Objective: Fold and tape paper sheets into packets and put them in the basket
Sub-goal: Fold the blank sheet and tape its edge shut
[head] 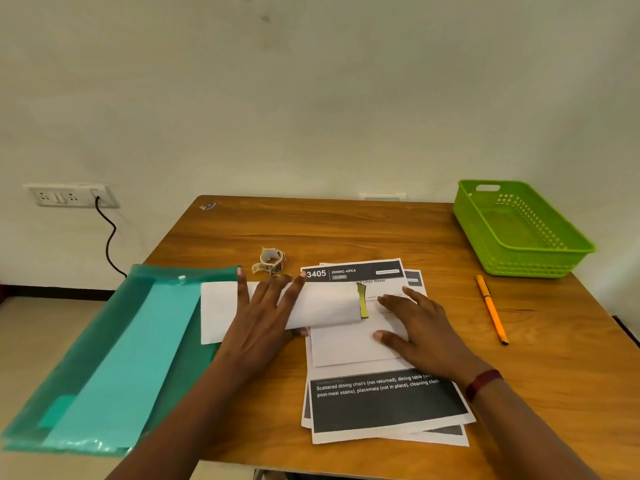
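A folded white paper sheet (325, 304) lies across the table, curled over at its right end, where a strip of patterned tape (362, 301) sticks up. My left hand (263, 317) presses flat on it with fingers spread. My right hand (419, 327) rests flat on a smaller folded white piece (346, 344) lying on a stack of printed sheets (384, 407). A small roll of patterned tape (272, 260) sits behind my left hand. The green basket (519, 230) stands at the table's far right corner, with nothing visible inside.
A translucent green plastic folder (104, 351) lies open at the left, overhanging the table edge. An orange pen (491, 308) lies right of the sheets. A wall socket with a black cable (107, 237) is at the left, beyond the wooden table (346, 230).
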`<state>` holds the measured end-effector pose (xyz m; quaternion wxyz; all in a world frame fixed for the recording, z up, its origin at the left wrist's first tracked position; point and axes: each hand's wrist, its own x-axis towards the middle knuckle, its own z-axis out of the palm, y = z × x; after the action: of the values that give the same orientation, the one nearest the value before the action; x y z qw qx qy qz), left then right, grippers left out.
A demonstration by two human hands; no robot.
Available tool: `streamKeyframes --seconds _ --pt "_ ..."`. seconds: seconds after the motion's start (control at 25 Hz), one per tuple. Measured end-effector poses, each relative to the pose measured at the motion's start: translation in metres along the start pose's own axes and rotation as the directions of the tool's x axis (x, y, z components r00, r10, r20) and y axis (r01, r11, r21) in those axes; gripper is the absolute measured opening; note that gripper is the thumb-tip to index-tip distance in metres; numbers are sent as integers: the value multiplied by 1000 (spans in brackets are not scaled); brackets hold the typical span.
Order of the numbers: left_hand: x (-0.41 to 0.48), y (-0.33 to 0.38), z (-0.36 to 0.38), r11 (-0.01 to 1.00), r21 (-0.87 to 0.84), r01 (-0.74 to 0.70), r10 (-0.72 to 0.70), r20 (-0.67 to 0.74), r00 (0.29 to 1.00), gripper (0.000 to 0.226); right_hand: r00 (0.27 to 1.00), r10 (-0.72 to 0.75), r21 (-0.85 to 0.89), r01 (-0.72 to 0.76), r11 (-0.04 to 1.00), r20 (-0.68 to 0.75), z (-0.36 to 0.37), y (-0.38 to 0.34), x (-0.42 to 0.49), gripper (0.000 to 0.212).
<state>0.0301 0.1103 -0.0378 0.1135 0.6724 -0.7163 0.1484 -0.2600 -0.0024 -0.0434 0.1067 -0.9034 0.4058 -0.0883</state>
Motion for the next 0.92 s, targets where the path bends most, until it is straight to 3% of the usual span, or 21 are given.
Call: streamKeyframes --seconds 0.08,0.16,0.36,0.52,0.76,0.92 --pt "1 -3 1 1000 13 -4 4 5 1000 87 996 0 -89 8 996 88 4 -2 1 80" --pt "2 -6 0 1000 -3 6 -6 3 1000 92 999 -22 -94 25 995 37 4 -4 1 81" --pt "2 -15 -4 999 -31 28 -27 40 999 106 999 -23 -24 22 999 -39 -1 -6 3 62" --pt "2 -20 -6 997 -48 68 -64 73 995 109 987 71 53 -64 997 -142 -8 -10 0 45" --pt "-4 -19 -4 997 -36 75 -70 113 991 112 855 298 267 -196 944 -425 -15 8 -27 25" --pt "-3 -18 -5 996 -29 85 -82 109 991 113 784 395 402 -205 892 -478 -21 14 -37 27"
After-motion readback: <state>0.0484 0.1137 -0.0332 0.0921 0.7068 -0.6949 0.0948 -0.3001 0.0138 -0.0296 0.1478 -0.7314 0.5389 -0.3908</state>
